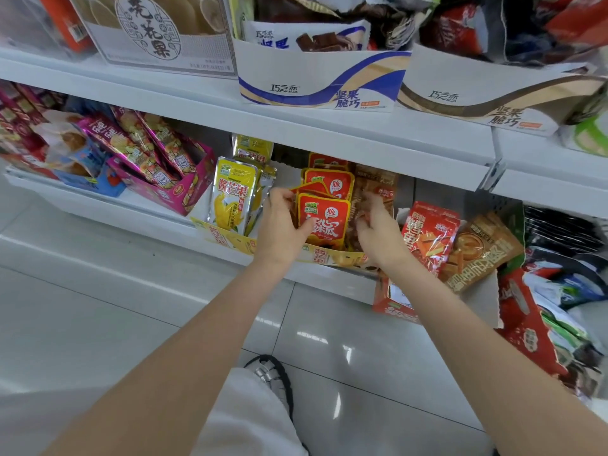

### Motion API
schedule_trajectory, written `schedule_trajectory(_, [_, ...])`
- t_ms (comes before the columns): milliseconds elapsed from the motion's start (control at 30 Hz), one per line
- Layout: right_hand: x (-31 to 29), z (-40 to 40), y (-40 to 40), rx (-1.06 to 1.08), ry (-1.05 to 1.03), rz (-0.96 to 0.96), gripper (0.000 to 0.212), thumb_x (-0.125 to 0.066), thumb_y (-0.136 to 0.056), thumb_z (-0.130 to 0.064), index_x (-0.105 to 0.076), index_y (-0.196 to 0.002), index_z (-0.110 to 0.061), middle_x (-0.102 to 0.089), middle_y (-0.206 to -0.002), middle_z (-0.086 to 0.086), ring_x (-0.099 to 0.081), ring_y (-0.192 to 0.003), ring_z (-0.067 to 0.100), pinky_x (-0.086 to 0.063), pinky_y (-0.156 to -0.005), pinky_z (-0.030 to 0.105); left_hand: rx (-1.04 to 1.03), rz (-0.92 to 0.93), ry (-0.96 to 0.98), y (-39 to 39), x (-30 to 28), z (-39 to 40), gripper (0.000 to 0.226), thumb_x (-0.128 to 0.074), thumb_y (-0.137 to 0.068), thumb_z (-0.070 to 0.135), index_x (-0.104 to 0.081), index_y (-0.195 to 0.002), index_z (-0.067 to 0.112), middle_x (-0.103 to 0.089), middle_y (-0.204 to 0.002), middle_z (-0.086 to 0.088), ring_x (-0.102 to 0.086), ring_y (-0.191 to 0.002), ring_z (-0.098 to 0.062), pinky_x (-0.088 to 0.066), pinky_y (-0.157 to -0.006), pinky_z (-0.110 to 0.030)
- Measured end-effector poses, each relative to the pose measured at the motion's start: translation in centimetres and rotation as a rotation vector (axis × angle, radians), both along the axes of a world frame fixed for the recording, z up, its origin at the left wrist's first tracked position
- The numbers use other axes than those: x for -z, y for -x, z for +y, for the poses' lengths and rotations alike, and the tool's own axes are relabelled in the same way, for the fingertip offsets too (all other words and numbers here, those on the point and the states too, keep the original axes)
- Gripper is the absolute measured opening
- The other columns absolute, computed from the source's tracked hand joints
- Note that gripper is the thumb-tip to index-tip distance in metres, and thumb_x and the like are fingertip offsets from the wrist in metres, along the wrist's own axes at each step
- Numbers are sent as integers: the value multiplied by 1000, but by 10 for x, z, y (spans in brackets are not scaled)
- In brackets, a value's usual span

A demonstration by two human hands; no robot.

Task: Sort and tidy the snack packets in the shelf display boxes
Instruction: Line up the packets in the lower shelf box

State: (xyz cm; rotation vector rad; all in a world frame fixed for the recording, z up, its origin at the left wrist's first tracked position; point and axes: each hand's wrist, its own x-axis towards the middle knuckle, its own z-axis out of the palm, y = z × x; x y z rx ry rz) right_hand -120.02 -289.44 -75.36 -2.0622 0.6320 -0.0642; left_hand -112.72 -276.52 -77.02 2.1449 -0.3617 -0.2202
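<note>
Yellow packets (232, 195) stand upright at the left end of the yellow box (230, 240) on the lower shelf (329, 278). The left hand (283, 222) grips the red packets (324, 218) mid-box from their left side. Just right, the right hand (375, 225) pinches brown packets (375, 189), fingers curled.

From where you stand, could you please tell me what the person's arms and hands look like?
Both forearms are bare, with no sleeves in view. The left hand and right hand wear no gloves, rings, watch or bracelet that the picture shows. Below, light trousers and a dark-strapped sandal show.
</note>
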Motion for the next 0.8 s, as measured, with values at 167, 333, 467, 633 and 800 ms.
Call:
schedule_trajectory(167, [15, 20, 12, -160, 44, 23, 66, -51, -92, -9, -14, -146, -13, -44, -139, 9, -45, -127, 24, -37, -100, 27, 74, 69, 9, -5, 3, -2, 81, -71, -78, 15, -22, -142, 14, -37, -140, -12, -46, -126, -26, -46, -98, -47])
schedule_trajectory(333, [20, 35, -5, -152, 137, 66, 70, -42, -94, -5, 2, -148, -9, -37, -143, 16, -46, -123, 34, -39, -102, 42, 155, -11, -26, -8, -4, -4, 71, -62, -85, 7, -23, -144, 16, -45, -137, -8, -46, -124, -21, -44, -96, -31])
schedule_trajectory(467, [17, 25, -8, -146, 218, 134, 66, -43, -94, -8, -4, -147, -9, -46, -134, 21, -50, -119, 36, -43, -99, 45, 206, 26, -63, -11, -9, -2, 77, -65, -83, 8, -20, -144, 16, -43, -139, -9, -45, -127, -22, -45, -99, -38])
schedule_trajectory(633, [7, 14, 11, -156, 243, 157, 50, -47, -94, -14, -26, -139, -11, -54, -127, 19, -56, -112, 36, -48, -95, 46, 158, 82, -73, -8, -13, 15, 80, -68, -81, 13, -20, -146, 13, -33, -148, -8, -37, -134, -24, -39, -105, -50])
schedule_trajectory(800, [-25, 5, 43, -118, 197, 115, 53, -47, -93, -7, -27, -142, -14, -57, -127, 14, -57, -112, 31, -47, -93, 36, 139, 25, -119, 7, -44, 28, 68, -64, -84, 10, -27, -142, 8, -37, -145, -11, -43, -128, -27, -39, -104, -47])
